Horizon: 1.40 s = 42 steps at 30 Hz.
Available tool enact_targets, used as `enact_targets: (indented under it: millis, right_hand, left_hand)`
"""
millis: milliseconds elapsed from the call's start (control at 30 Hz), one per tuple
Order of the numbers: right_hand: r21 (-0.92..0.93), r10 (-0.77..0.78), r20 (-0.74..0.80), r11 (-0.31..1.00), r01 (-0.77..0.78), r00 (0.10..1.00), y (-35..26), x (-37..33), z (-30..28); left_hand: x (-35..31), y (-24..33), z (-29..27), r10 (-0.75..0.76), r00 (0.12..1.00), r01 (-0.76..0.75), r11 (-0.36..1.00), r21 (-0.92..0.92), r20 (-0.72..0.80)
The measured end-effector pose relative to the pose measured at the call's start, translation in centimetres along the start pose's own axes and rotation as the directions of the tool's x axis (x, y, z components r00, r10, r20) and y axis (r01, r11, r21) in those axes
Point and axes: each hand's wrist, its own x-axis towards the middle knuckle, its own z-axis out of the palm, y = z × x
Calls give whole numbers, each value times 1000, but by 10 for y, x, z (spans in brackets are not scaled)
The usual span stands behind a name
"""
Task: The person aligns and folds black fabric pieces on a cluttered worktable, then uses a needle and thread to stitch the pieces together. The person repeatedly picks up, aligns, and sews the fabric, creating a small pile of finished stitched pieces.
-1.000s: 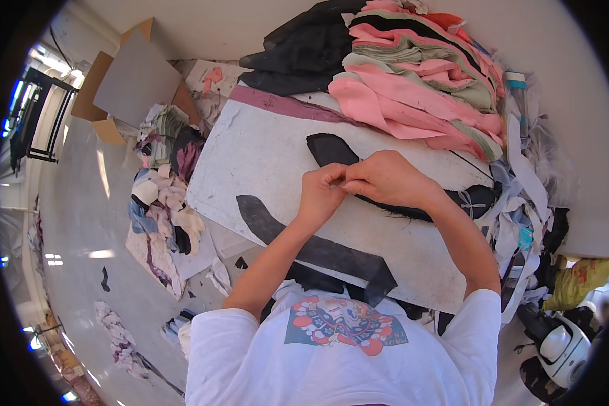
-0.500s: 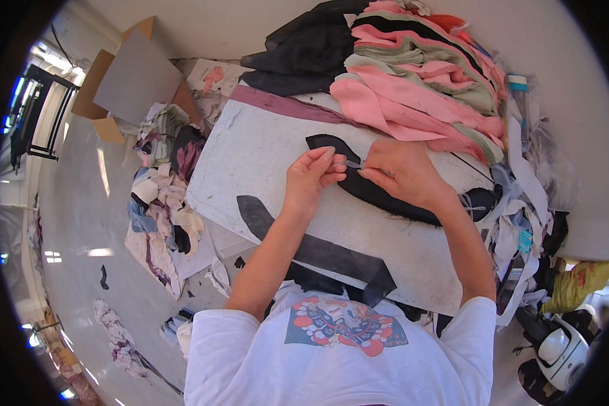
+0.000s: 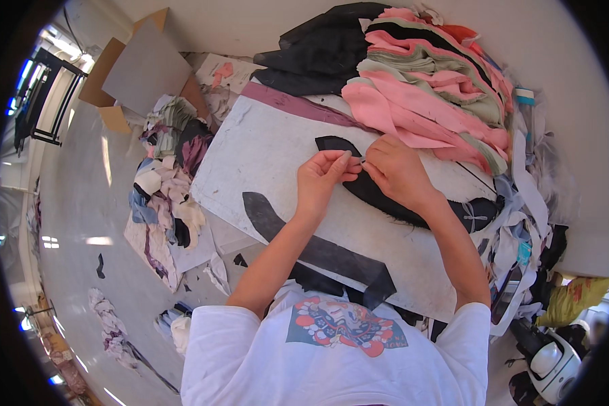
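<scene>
Both hands meet over a curved black fabric strip (image 3: 386, 197) on the pale work board (image 3: 237, 152). Fingertips of my left hand (image 3: 321, 181) are closed in a pinch. Just to its right, my right hand (image 3: 400, 170) pinches too, knuckles up. A thin pale cord runs between the two pinches; only a small bit shows, the fingers hiding the rest. Toward the strip's right end lies another thin pale cord (image 3: 476, 216), looped like a bow. Below my hands, a dark grey curved strip (image 3: 318, 254) lies along the board's near side, passing under my left forearm.
Pink and grey-green fabric (image 3: 426, 101) is piled at the back right, beside black cloth (image 3: 325, 51). Scraps (image 3: 166, 189) heap at the left, near an open cardboard box (image 3: 142, 68). White strips (image 3: 528, 183) hang along the right edge. A white machine (image 3: 555, 362) stands lower right.
My hands have drawn closer together, and less of the pale cord shows between them. The bow-shaped cord at the right shows more fully beside my forearm. The view has shifted slightly.
</scene>
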Motion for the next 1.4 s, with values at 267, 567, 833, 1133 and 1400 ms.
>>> enact_targets:
  millis: [267,567,833,1133,1400]
  right_hand:
    - [-199,-1,-91,980,-17,996,-2,1,-10]
    - [80,139,280,983,-168,950,-34,-5,-14]
    - [253,-6,58,967,-9,998,8,10,-13]
    - [-70,40,230,997,-25,972,2,-15,-14]
    - [333,129,157,927,-175,979,22,9,-11]
  left_hand:
    - [-2,-10,-15,25,979,-69,975,213,203]
    - [-4,-25,-2,353,911,-411,788,458,212]
    - [0,-25,-3,451,859,-508,690,516,243]
    - [12,-9,-20,-148,967,157,987,-28,206]
    - [10,-12,-6,629,442,-812,-21,583,639]
